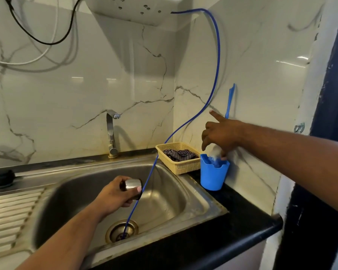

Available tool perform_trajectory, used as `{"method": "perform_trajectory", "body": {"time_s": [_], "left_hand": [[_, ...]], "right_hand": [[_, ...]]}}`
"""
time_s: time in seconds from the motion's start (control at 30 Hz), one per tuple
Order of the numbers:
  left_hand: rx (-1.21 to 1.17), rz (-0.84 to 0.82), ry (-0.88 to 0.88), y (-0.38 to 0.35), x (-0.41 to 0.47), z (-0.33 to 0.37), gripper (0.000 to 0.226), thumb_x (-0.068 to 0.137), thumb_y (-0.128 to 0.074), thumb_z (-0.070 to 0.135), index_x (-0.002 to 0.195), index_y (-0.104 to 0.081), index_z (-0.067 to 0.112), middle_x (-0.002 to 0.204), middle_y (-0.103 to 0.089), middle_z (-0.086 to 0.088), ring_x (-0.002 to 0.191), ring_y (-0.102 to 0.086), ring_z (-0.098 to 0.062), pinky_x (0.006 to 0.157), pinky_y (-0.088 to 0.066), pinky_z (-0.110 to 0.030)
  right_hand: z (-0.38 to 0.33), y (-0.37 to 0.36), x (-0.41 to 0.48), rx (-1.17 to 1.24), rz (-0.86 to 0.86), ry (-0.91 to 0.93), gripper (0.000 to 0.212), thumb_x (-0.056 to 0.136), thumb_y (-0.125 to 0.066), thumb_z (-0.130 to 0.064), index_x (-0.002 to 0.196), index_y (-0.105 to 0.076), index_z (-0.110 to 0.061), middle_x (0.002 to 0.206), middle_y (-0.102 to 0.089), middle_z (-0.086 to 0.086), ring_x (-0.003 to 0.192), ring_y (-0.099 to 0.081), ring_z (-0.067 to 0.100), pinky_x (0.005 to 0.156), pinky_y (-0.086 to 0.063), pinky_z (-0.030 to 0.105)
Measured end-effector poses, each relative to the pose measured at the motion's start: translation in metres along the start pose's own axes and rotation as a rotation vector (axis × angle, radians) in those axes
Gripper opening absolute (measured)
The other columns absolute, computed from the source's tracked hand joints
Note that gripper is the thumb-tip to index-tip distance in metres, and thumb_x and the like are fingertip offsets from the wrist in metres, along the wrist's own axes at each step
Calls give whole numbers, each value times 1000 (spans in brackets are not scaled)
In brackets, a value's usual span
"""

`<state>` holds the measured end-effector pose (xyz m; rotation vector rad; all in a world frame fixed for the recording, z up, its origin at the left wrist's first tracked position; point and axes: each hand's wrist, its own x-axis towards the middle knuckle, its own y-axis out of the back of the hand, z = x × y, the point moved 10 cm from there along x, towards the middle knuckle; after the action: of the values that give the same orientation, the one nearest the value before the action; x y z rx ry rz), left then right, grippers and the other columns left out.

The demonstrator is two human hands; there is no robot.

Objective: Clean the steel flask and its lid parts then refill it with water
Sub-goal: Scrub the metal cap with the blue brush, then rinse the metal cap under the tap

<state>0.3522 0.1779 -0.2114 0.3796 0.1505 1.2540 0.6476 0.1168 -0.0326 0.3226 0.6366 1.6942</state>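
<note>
Cleaning looks barely begun: the left hand [113, 193] grips the steel lid cup [132, 185] over the sink [183, 191], while the right hand [220, 133] pinches a pale wad [216, 151] at the far-right blue cup [213, 176], with the flask body unseen and the refill still ahead.

Steel cap [132, 185] in left hand [113, 193]

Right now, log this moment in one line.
left hand: holds steel cap over sink | right hand: at brush in blue cup | tap: not running
</note>
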Motion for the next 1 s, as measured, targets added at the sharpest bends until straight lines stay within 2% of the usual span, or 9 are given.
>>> {"method": "perform_trajectory", "body": {"time_s": [0.27, 0.4, 0.5, 0.57, 0.67, 0.77, 0.83, 0.9, 1.0], "left_hand": [[-30, 15, -7, 4, -2, 3, 48, 81, -84, 36, 120, -58, 23, 104, -71, -13, 87, -74, -29, 76, -64, -37], [-49, 54, -4, 9, 2, 0, 48, 82, -83, 35, 121, -58, 22, 104, -71, -13, 85, -74, -27, 76, -64, -37], [-55, 116, 0, 15, 2, 1, 54, 82, -83, 36, 127, -56, 21, 105, -71, -12, 84, -74, -24, 74, -63, -35], [-56, 193, 1, 25, 1, 5, 57, 82, -83, 38, 129, -54, 23, 108, -69, -8, 86, -74, -25, 75, -63, -37], [11, 306, -46, 42, -4, 18, 60, 78, -86, 36, 127, -50, 30, 111, -64, 1, 94, -68, -17, 82, -59, -35], [58, 377, -159, 60, -8, 34, 71, 70, -92, 22, 127, -51, 28, 111, -67, 7, 96, -65, -6, 81, -53, -19], [188, 389, -208, 70, -5, 37, 79, 67, -93, 16, 132, -50, 30, 115, -66, 10, 103, -64, -7, 89, -51, -21], [269, 438, -213, 81, -5, 34, 78, 66, -91, 12, 126, -50, 39, 110, -64, 17, 105, -63, -6, 93, -51, -23], [242, 482, -182, 90, -1, 23, 72, 75, -85, 5, 121, -47, 43, 107, -65, 15, 97, -67, -3, 79, -54, -13]], "right_hand": [[4, 17, 1, 110, 67, -20, 72, 84, -66, -66, 148, -40, -48, 155, -40, -11, 147, -25, 18, 121, 6, 63], [6, 33, 4, 174, 156, -39, 69, 87, -62, -67, 149, -40, -46, 157, -38, -10, 149, -23, 17, 121, 5, 63], [1, 55, 14, 328, 275, -81, 65, 89, -63, -61, 148, -41, -45, 155, -41, -9, 147, -27, 18, 123, 0, 61], [-14, 74, 29, 537, 382, -106, 62, 90, -64, -57, 148, -44, -45, 153, -45, -8, 142, -33, 20, 123, -15, 54], [-64, 98, 62, 1026, 509, -74, 63, 87, -72, -55, 145, -51, -40, 142, -56, -3, 132, -46, 20, 111, -39, 39], [-140, 111, 105, 1535, 389, -34, 73, 83, -77, -54, 146, -51, -28, 125, -60, -4, 119, -58, 16, 99, -47, 30], [-188, 116, 133, 1759, 263, -7, 56, 86, -79, -43, 135, -57, -27, 120, -64, -2, 109, -63, 15, 85, -51, 28], [-218, 116, 157, 2011, 218, -13, 36, 87, -79, -25, 119, -62, -23, 116, -70, 4, 100, -69, 19, 75, -59, 32], [-224, 104, 183, 2232, 243, -133, 50, 83, -83, -25, 123, -52, -19, 104, -67, 2, 84, -67, 11, 58, -57, 20]]}}
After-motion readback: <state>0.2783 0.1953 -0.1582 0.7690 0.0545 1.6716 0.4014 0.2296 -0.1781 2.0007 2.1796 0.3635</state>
